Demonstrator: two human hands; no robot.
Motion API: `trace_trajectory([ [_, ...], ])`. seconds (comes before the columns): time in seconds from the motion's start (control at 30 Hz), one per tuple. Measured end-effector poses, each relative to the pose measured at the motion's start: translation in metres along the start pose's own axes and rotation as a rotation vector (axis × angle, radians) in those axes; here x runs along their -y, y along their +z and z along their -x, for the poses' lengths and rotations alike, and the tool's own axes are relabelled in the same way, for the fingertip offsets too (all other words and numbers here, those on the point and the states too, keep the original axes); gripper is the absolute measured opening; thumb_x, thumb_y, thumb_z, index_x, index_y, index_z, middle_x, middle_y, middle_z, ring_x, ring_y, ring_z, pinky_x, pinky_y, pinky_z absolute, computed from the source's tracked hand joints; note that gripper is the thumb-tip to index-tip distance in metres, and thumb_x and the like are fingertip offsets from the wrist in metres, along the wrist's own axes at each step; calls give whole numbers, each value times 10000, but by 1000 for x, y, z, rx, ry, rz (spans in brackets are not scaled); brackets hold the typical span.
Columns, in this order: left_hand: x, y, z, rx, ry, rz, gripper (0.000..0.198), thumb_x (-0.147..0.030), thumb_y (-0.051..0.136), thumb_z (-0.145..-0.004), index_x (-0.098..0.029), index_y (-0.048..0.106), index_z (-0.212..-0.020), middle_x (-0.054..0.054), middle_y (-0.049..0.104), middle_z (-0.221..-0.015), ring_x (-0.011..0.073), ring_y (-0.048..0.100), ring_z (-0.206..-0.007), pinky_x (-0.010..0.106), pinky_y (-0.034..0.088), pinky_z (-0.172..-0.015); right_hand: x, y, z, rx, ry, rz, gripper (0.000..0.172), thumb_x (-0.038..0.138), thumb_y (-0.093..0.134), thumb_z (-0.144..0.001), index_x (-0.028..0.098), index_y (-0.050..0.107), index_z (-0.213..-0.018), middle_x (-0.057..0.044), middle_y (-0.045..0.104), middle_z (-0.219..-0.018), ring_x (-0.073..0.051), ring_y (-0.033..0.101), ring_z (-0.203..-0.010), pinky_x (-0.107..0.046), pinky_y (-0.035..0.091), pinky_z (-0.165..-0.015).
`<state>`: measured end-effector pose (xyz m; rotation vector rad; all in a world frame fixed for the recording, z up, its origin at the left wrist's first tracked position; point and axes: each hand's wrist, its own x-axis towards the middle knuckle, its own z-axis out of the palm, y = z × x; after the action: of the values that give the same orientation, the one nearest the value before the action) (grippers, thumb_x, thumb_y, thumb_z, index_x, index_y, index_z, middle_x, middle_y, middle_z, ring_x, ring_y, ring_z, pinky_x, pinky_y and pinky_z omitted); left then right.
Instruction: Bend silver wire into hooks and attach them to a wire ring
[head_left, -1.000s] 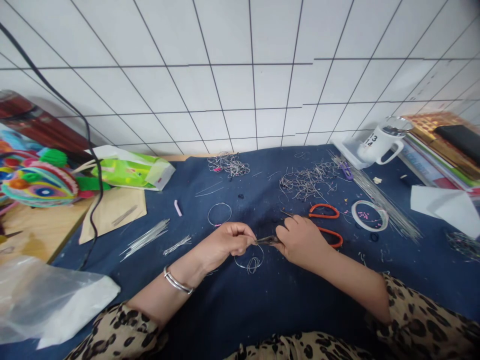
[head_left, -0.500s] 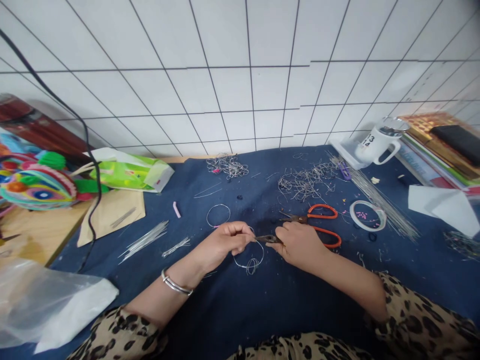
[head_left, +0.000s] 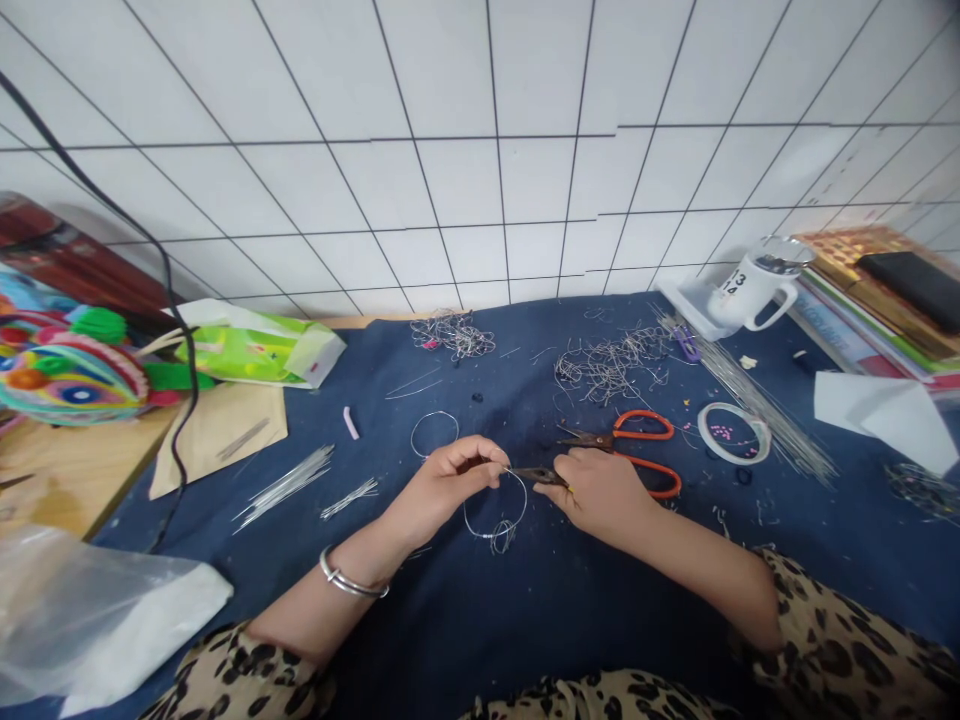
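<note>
My left hand (head_left: 466, 478) pinches a thin silver wire hoop (head_left: 526, 507) between thumb and fingers, and the hoop hangs below the fingertips. A pair of dark-jawed pliers (head_left: 531, 474) is gripped in my right hand (head_left: 600, 490), with the jaw tips at the wire beside my left fingertips. Whether the jaws are clamped on it I cannot tell. A small tangle of wire rings (head_left: 502, 537) lies at the bottom of the hoop. Another wire ring (head_left: 435, 414) rests just beyond my left hand. Orange-handled scissors (head_left: 643, 425) lie behind my right hand.
Wire tangles (head_left: 611, 362) lie toward the wall on the blue cloth (head_left: 570, 610). Straight wire bundles (head_left: 287, 487) are at the left. A white ring-shaped dish (head_left: 765, 440) holds pink beads. At the back right stands a mug (head_left: 757, 285); a plastic bag (head_left: 112, 620) lies front left.
The pliers' tips have shifted slightly right and up, and my left fingers have moved a little left along the wire. The whole view has drifted slightly.
</note>
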<state>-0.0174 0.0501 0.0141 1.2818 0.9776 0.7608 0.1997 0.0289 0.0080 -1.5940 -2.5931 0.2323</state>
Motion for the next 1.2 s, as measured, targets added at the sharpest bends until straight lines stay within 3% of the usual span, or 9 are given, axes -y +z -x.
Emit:
trace_trajectory([
  [0.2,2,1,0,61,-22,114,117,-215,620,-761,-130,577,-830,6,593,-702,96,528,-643,235,415,-653,3,-1,0,-17,10,55,437,523,280,-887,184,538,-793,-52,584,-768,-168,555,-722,-264,313,-599],
  [0.53,14,7,2,4,11,211,104,-199,617,-773,-127,541,-773,25,646,-771,91,574,-640,238,448,-655,4,2,0,-18,27,-20,459,546,271,-882,183,526,-764,-32,586,-755,-155,558,-733,-255,304,-597],
  [0.73,14,10,4,-75,52,39,107,-230,611,-779,-129,574,-772,16,644,-656,122,591,-665,262,449,-696,4,-2,-1,-9,34,-32,453,548,288,-878,183,521,-745,-17,592,-738,-148,561,-715,-253,298,-587],
  [1.0,9,11,5,-112,60,-140,130,-257,607,-772,-127,601,-770,16,635,-644,120,576,-635,238,443,-635,3,-2,-2,7,30,-51,443,542,309,-874,176,522,-739,-22,597,-740,-148,566,-717,-250,299,-585],
  [1.2,9,8,4,-97,40,-113,183,-279,556,-812,-136,618,-907,35,651,-774,100,569,-614,236,457,-636,1,-1,-2,9,22,-59,440,534,301,-880,173,522,-759,-29,596,-761,-152,562,-732,-246,318,-604],
])
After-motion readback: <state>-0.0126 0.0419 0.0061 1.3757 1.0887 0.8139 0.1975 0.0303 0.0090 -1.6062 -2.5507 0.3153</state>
